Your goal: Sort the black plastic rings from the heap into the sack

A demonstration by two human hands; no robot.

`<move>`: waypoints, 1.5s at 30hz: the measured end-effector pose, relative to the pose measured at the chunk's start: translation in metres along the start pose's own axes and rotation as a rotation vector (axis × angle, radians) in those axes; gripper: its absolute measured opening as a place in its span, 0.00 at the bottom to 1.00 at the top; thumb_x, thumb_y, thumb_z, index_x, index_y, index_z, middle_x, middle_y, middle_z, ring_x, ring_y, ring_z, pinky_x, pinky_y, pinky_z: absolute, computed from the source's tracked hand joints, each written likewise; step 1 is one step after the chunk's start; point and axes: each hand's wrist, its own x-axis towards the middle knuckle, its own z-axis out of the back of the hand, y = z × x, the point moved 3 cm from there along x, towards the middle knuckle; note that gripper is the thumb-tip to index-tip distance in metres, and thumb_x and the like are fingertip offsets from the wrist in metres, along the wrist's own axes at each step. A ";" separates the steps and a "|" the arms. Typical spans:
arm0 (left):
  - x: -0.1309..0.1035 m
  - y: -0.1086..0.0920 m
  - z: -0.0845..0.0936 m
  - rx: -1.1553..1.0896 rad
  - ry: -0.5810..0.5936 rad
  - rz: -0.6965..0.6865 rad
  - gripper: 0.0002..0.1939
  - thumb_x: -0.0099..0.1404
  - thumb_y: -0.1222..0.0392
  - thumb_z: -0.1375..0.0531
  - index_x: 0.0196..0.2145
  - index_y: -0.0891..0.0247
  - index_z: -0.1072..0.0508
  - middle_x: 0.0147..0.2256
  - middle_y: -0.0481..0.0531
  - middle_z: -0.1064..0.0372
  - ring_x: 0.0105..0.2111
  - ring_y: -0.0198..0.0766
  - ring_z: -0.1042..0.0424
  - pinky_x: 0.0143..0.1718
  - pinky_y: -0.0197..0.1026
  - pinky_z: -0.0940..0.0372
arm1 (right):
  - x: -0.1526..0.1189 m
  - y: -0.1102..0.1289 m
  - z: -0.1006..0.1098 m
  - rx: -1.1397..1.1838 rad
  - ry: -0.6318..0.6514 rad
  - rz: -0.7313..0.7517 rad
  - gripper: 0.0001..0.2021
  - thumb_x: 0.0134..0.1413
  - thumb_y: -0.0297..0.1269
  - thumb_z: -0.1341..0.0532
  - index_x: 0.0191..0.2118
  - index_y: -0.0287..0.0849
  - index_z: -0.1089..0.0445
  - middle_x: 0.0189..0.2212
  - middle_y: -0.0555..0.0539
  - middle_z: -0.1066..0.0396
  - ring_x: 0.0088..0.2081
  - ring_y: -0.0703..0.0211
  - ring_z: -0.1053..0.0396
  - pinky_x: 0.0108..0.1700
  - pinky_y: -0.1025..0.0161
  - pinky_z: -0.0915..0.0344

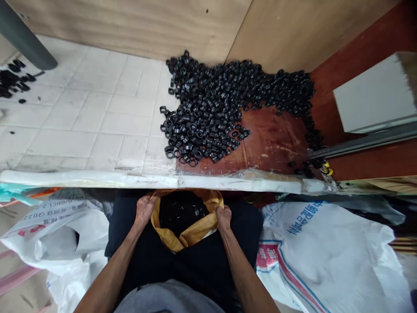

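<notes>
Between my knees, just under the table edge, a yellow woven sack (176, 241) hangs with its mouth spread wide. My left hand (145, 211) is closed around the sack's left rim, and my right hand (223, 216) grips the right rim. Inside the sack lie dark pieces (182, 211), too dim to make out singly. Above it on the table, a big heap of small black rings (208, 117) spreads back to the wooden board. Neither hand touches the heap.
The table (97, 117) has a pale tiled top, a reddish-brown section (270, 139) and a white padded edge (97, 179). More black pieces (14, 80) lie far left by a grey post (28, 37). White sacks (329, 248) flank my legs. A white box (374, 95) stands right.
</notes>
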 end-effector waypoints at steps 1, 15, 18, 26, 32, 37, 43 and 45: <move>-0.004 -0.004 0.005 0.031 -0.021 -0.035 0.19 0.52 0.44 0.36 0.20 0.63 0.30 0.16 0.45 0.39 0.20 0.37 0.39 0.23 0.38 0.45 | -0.006 0.008 0.005 0.008 -0.025 0.035 0.15 0.46 0.41 0.36 0.38 0.37 0.29 0.24 0.48 0.31 0.29 0.50 0.28 0.30 0.57 0.30; -0.057 -0.217 -0.002 0.327 -0.044 -1.030 0.07 0.70 0.61 0.39 0.46 0.60 0.27 0.35 0.50 0.27 0.33 0.38 0.24 0.39 0.39 0.29 | -0.008 0.246 0.044 -0.061 0.130 0.929 0.09 0.60 0.34 0.39 0.46 0.42 0.29 0.41 0.45 0.29 0.30 0.59 0.30 0.39 0.58 0.29; -0.036 -0.237 -0.029 0.553 -0.020 -1.015 0.09 0.68 0.63 0.38 0.46 0.62 0.26 0.39 0.56 0.26 0.39 0.45 0.23 0.41 0.43 0.28 | 0.006 0.256 0.021 -0.184 0.212 0.993 0.10 0.58 0.31 0.38 0.46 0.43 0.28 0.41 0.44 0.28 0.34 0.55 0.29 0.41 0.58 0.29; -0.029 -0.223 -0.040 0.540 -0.046 -1.061 0.07 0.68 0.64 0.39 0.44 0.61 0.26 0.41 0.56 0.28 0.38 0.45 0.24 0.38 0.43 0.29 | -0.003 0.247 0.014 -0.130 0.225 1.039 0.07 0.59 0.30 0.39 0.42 0.43 0.27 0.37 0.44 0.27 0.37 0.53 0.28 0.43 0.58 0.31; -0.029 -0.214 -0.032 0.302 -0.045 -0.994 0.14 0.65 0.64 0.36 0.48 0.59 0.30 0.34 0.49 0.25 0.33 0.41 0.23 0.38 0.42 0.28 | -0.013 0.253 0.022 0.226 0.434 0.902 0.10 0.60 0.35 0.38 0.47 0.45 0.25 0.38 0.47 0.29 0.34 0.58 0.30 0.36 0.63 0.31; -0.029 -0.216 -0.028 0.176 0.061 -0.995 0.14 0.66 0.65 0.38 0.49 0.59 0.31 0.36 0.48 0.25 0.30 0.36 0.26 0.36 0.39 0.28 | -0.016 0.250 0.012 0.331 0.599 0.722 0.08 0.56 0.39 0.34 0.41 0.44 0.26 0.27 0.53 0.33 0.28 0.61 0.35 0.32 0.65 0.35; -0.030 -0.217 -0.027 0.156 0.059 -1.015 0.16 0.61 0.68 0.37 0.46 0.59 0.30 0.39 0.50 0.24 0.35 0.39 0.24 0.40 0.43 0.25 | -0.023 0.255 0.000 0.492 0.669 0.610 0.09 0.51 0.40 0.30 0.36 0.44 0.28 0.32 0.50 0.27 0.33 0.59 0.29 0.37 0.63 0.30; -0.029 -0.214 -0.028 0.102 0.107 -0.969 0.17 0.62 0.67 0.38 0.48 0.59 0.31 0.42 0.51 0.23 0.37 0.38 0.22 0.42 0.43 0.24 | -0.026 0.258 -0.003 0.511 0.663 0.660 0.09 0.50 0.39 0.30 0.35 0.44 0.27 0.36 0.48 0.26 0.36 0.57 0.27 0.40 0.61 0.28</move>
